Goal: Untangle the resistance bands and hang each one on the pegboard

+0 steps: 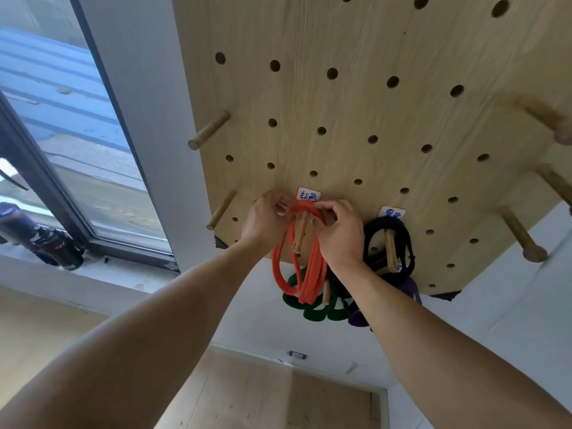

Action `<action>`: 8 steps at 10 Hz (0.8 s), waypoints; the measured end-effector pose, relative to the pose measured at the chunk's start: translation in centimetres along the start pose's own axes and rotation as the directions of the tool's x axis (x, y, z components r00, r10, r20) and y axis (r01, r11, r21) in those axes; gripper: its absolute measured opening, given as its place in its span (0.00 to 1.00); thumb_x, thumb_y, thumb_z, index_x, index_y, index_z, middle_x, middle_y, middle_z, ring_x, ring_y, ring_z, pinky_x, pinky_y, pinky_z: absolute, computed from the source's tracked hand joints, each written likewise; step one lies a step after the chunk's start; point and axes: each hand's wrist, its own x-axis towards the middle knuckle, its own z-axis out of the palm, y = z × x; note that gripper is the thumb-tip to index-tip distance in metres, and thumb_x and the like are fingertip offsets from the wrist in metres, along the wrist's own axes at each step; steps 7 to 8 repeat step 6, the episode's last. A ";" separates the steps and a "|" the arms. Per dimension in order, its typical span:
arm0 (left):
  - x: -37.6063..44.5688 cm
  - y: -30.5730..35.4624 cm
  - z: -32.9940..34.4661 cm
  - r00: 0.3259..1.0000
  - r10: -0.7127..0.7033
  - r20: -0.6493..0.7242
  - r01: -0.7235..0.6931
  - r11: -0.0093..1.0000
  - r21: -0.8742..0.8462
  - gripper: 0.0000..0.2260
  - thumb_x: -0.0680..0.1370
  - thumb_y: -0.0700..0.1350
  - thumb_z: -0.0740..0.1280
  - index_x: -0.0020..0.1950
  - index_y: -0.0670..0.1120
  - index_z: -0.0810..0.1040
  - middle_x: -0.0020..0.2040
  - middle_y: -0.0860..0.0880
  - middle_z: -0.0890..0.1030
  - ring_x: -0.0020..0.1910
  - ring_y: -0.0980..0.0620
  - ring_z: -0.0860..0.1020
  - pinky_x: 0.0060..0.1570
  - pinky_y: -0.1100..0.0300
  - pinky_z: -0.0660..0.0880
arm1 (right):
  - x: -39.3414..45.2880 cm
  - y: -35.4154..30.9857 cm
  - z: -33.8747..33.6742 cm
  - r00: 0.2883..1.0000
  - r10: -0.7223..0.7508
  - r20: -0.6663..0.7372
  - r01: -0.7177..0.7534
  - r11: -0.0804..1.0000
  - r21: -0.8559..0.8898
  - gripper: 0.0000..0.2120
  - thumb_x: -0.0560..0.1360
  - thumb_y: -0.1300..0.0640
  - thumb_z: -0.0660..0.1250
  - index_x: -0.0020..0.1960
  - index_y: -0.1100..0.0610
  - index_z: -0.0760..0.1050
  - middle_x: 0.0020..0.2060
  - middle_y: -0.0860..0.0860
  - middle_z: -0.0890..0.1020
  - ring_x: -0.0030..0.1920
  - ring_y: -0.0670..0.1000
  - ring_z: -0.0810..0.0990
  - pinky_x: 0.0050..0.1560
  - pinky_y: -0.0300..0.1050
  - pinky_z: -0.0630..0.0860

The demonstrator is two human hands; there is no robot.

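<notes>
The wooden pegboard (356, 97) fills the wall above and behind both hands, with many round holes and several pegs standing out of it. To the far left of the left hand there is a window (71, 144), and a dark bottle (40, 236) lies on its sill, well apart from the hands.

The red band (312, 274) is draped over a wooden peg (300, 232) that sits between the two hands; its loops hang down below them. The left hand (266, 222) pinches the top of the red band on the left side of this peg, fingers curled. The right hand (340, 232) pinches the same band on the right side of the peg, fingers also curled round it.

Just to the right of the right hand a black band (405, 243) hangs on its own peg. Below the hands, partly hidden behind the red loops and the right wrist, a green band (312, 312) and a purple band (411, 291) hang at the lower edge of the board.

A small white label (309, 195) with handwriting is stuck just above the fingers of both hands, and a second label (391, 213) is above the black band
</notes>
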 end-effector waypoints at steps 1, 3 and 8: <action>0.0 0.2 0.0 1.000 0.012 -0.027 -0.013 1.000 -0.019 0.07 0.74 0.47 0.76 0.50 0.54 0.82 0.47 0.59 0.81 0.45 0.63 0.78 0.38 0.67 0.72 | 0.1 -0.1 -0.2 1.000 -0.010 0.005 0.010 1.000 0.002 0.08 0.75 0.54 0.77 0.53 0.49 0.83 0.51 0.42 0.78 0.52 0.44 0.79 0.51 0.35 0.74; -0.1 0.3 -0.1 0.998 0.054 -0.020 -0.054 0.999 -0.007 0.07 0.74 0.47 0.75 0.51 0.53 0.82 0.47 0.58 0.81 0.46 0.62 0.78 0.40 0.67 0.73 | -0.1 -0.1 -0.8 1.000 -0.009 0.006 0.008 0.997 0.072 0.09 0.74 0.54 0.78 0.53 0.49 0.84 0.51 0.43 0.80 0.52 0.42 0.79 0.54 0.34 0.76; 0.0 -0.3 -1.0 1.000 0.016 -0.005 -0.016 0.998 -0.061 0.06 0.75 0.47 0.75 0.50 0.51 0.82 0.47 0.56 0.82 0.47 0.59 0.79 0.43 0.64 0.75 | 0.1 -0.7 -0.8 0.997 0.073 -0.035 -0.068 0.992 0.106 0.06 0.77 0.53 0.75 0.52 0.45 0.81 0.52 0.45 0.82 0.53 0.44 0.82 0.59 0.47 0.81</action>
